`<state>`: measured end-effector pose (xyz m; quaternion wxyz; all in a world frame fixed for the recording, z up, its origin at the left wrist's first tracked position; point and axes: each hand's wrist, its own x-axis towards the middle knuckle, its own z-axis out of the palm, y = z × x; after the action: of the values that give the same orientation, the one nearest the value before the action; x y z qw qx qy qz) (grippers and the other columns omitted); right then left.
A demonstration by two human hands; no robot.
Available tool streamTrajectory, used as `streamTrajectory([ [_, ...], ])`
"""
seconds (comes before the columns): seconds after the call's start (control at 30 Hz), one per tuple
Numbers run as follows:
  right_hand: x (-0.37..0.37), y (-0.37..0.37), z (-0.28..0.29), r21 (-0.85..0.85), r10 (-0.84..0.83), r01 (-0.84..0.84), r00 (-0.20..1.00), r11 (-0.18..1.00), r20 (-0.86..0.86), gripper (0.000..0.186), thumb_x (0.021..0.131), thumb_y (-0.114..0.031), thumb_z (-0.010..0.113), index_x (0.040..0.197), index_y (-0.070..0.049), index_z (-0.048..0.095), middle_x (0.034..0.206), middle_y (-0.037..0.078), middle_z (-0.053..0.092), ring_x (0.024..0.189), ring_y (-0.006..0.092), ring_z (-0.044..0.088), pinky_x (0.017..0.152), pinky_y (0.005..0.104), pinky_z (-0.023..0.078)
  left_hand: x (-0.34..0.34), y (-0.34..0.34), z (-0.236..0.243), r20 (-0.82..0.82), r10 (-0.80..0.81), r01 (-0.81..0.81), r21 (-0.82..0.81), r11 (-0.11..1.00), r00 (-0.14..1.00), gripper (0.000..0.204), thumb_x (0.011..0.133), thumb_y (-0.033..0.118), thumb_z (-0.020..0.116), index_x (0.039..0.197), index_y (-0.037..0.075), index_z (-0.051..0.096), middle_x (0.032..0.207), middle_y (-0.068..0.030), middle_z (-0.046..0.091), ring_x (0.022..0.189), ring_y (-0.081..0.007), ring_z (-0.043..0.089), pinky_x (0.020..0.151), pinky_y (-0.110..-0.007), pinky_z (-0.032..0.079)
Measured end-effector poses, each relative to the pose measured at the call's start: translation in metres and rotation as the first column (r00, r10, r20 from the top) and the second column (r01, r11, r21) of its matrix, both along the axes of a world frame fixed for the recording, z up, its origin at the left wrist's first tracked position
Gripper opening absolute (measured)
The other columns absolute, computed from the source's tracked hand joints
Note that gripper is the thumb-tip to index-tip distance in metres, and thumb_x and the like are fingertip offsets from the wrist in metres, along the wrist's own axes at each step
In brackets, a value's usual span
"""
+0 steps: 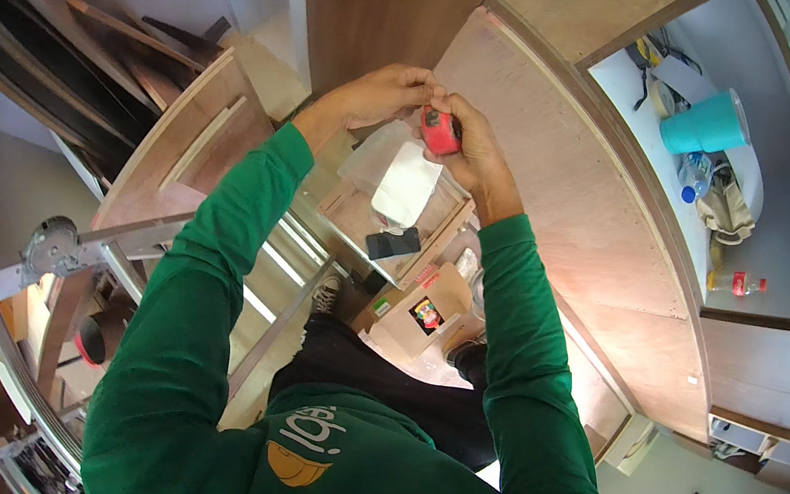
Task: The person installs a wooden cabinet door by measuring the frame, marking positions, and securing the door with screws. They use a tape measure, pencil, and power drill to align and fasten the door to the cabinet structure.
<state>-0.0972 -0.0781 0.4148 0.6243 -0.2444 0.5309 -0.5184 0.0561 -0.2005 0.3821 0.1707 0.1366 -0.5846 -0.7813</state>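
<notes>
Held up in front of me, a red tape measure (pixel 441 132) with a dark patch on its side sits in my right hand (pixel 477 152), whose fingers are wrapped round it. My left hand (pixel 383 97) meets it from the left with fingertips pinched together; what they hold, if anything, is too small to make out. Below both hands lie a white rectangular sheet or pad (pixel 407 185) and a translucent plastic piece (pixel 364 159). They rest on a shallow wooden tray-like surface (pixel 341 201), along with a dark phone-like object (pixel 394 243).
A large plywood panel (pixel 563 200) rises on the right. Beyond it, a white shelf holds a turquoise tumbler (pixel 707 124) and bottles. An open cardboard box (pixel 416 316) stands near my feet. A metal ladder (pixel 133 241) and stacked boards (pixel 69 50) are at left.
</notes>
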Motion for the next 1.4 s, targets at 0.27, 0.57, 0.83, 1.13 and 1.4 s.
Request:
streamTrajectory([
  [0.27, -0.06, 0.033, 0.025, 0.058, 0.21, -0.229, 0.721, 0.972, -0.661, 0.018, 0.097, -0.023, 0.061, 0.092, -0.008, 0.07, 0.08, -0.001, 0.065, 0.07, 0.0099, 0.058, 0.064, 0.026, 0.046, 0.005, -0.018, -0.011, -0.083, 0.109, -0.097, 0.13, 0.987, 0.991, 0.019, 0.105, 0.032, 0.064, 0.1, 0.013, 0.064, 0.079, 0.0098, 0.045, 0.067, -0.0012, 0.037, 0.056, -0.019, 0.029],
  [0.57, -0.12, 0.017, 0.176, 0.266, 0.121, -0.168, -0.584, 0.949, -0.803, 0.03, 0.1, -0.029, 0.058, 0.101, -0.004, 0.074, 0.086, 0.022, 0.073, 0.08, 0.0416, 0.071, 0.074, 0.0491, 0.055, 0.0, -0.053, -0.038, -0.036, 0.519, -0.468, -0.491, 0.735, 0.854, 0.045, 0.1, 0.041, 0.068, 0.137, 0.016, 0.066, 0.125, -0.0035, 0.071, 0.107, -0.0165, 0.066, 0.096, -0.033, 0.05],
  [0.83, -0.062, -0.059, 0.231, 0.276, -0.184, -0.293, -0.914, 0.915, -0.361, 0.026, 0.087, -0.022, 0.061, 0.083, 0.0, 0.073, 0.085, 0.027, 0.07, 0.081, 0.043, 0.07, 0.075, 0.0512, 0.056, -0.005, -0.115, 0.025, 0.159, 0.189, -0.168, -0.14, 0.976, 0.969, 0.028, 0.091, 0.038, 0.081, 0.087, 0.014, 0.069, 0.072, 0.0042, 0.058, 0.062, -0.0107, 0.051, 0.058, -0.027, 0.041],
  [1.13, -0.077, -0.102, 0.225, 0.318, -0.153, -0.281, -0.915, 0.905, -0.374, 0.026, 0.085, -0.021, 0.06, 0.081, 0.001, 0.073, 0.08, 0.026, 0.07, 0.076, 0.0451, 0.07, 0.069, 0.0523, 0.056, -0.043, -0.131, 0.033, 0.217, 0.468, -0.143, -0.772, 0.62, 0.857, 0.048, 0.089, 0.04, 0.08, 0.121, 0.003, 0.076, 0.121, -0.0142, 0.075, 0.117, -0.0304, 0.067, 0.101, -0.04, 0.049],
  [1.4, -0.069, -0.138, 0.223, 0.435, -0.13, -0.224, -0.963, 0.872, -0.235, 0.024, 0.085, -0.024, 0.061, 0.081, -0.005, 0.075, 0.08, 0.022, 0.072, 0.077, 0.0436, 0.071, 0.069, 0.0518, 0.057, -0.066, -0.157, 0.015, -0.054, 0.437, -0.439, -0.19, 0.878, 0.898, 0.017, 0.097, 0.025, 0.071, 0.091, 0.01, 0.074, 0.091, -0.0038, 0.072, 0.089, -0.0148, 0.062, 0.082, -0.033, 0.049],
])
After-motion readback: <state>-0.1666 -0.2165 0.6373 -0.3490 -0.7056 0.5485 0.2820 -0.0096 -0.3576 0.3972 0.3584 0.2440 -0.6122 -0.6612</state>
